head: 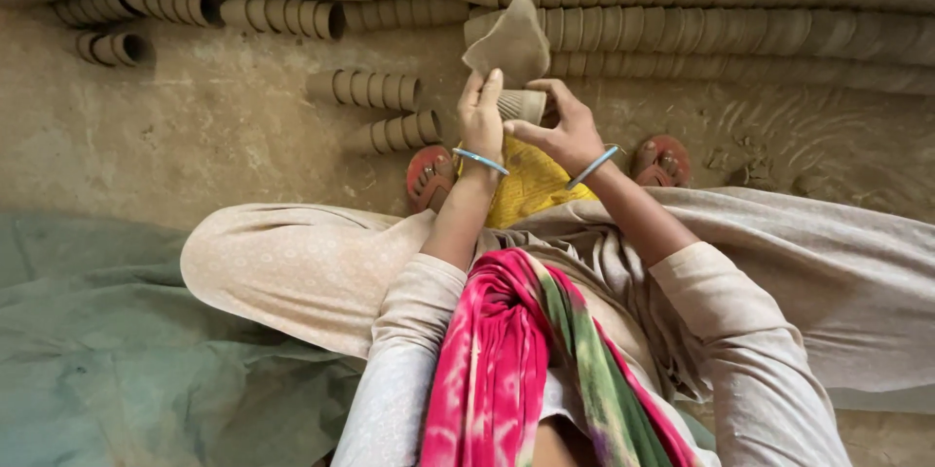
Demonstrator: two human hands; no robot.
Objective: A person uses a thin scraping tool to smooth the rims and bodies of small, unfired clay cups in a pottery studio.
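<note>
My left hand [480, 114] pinches a scrap of grey-brown cloth [510, 42] that stands up above the fingers. My right hand [565, 129] grips a small unfired clay cup [523, 105] lying on its side, its mouth turned toward the left hand. The cloth touches the cup's rim area. Both wrists wear thin blue bangles. A yellow cloth [531, 185] lies under the hands, between my knees.
Long nested rows of clay cups [682, 29] lie on the dirt floor ahead and at the upper left [282, 14]. Two short stacks [370, 89] lie close on the left. My sandalled feet [430, 178] rest on the ground. A green sheet [107, 331] covers the lower left.
</note>
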